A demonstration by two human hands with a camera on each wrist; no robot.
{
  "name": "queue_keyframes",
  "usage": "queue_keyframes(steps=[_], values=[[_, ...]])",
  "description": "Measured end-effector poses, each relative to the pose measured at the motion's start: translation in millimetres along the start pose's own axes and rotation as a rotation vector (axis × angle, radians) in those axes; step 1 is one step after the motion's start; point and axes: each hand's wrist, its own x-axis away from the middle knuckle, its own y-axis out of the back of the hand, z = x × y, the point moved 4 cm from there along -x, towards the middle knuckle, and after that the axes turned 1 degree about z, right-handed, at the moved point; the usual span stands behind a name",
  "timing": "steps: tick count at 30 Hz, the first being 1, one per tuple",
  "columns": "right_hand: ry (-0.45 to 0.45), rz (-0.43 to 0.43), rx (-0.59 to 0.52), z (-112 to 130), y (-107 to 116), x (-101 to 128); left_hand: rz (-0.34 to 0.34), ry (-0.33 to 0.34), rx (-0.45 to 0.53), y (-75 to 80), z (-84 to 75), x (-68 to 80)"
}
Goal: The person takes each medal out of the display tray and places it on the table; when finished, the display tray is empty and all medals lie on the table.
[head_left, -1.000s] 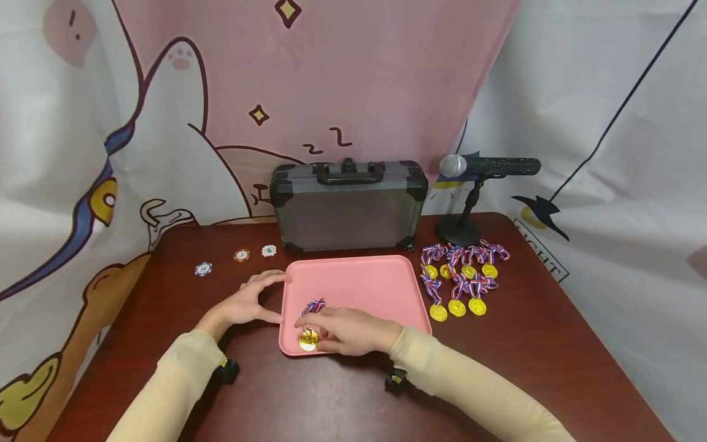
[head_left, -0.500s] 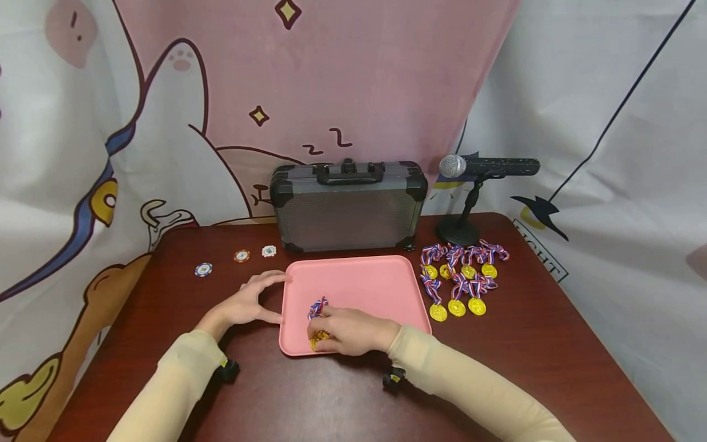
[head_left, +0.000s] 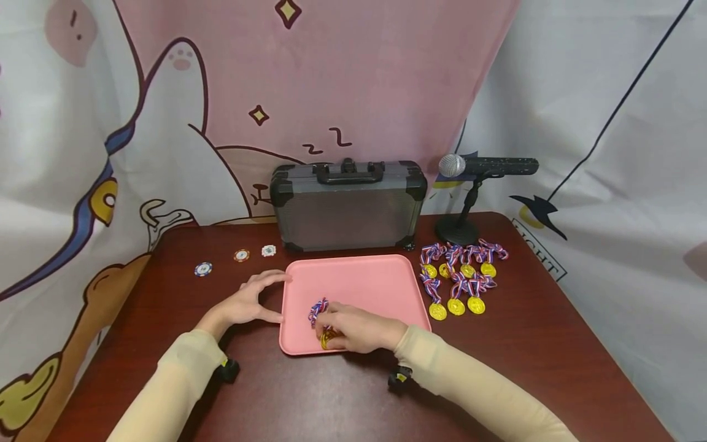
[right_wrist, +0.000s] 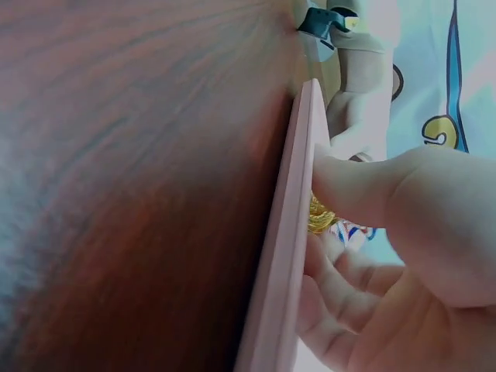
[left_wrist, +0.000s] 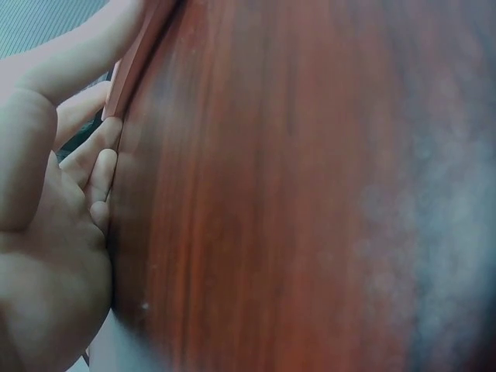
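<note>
My right hand is over the front left part of a pink tray. Its thumb and fingers pinch a gold medal, whose red, white and blue ribbon lies bunched behind on the tray. In the right wrist view the medal's gold edge shows between thumb and fingers, close to the tray wall; the rest of the disc is covered. My left hand is at the tray's left side, thumb and fingers spread apart with their tips against the rim.
Several gold medals with ribbons lie in two rows right of the tray. Behind them a microphone sits on a black stand. A grey case stands behind the tray. Poker chips lie at the back left of the table.
The right hand has closed its fingers on the medal and drawn it a little to the right across the tray. The left hand and the tray stay where they were.
</note>
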Motion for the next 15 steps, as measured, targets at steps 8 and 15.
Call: queue_keyframes(steps=[8,15], values=[[-0.016,-0.033,-0.176,-11.8,9.7,13.1,0.001,0.005,0.011,-0.9,0.3,-0.9],[-0.102,-0.086,-0.371,-37.7,33.7,45.2,0.012,0.0,0.022,-0.7,1.2,-1.6]])
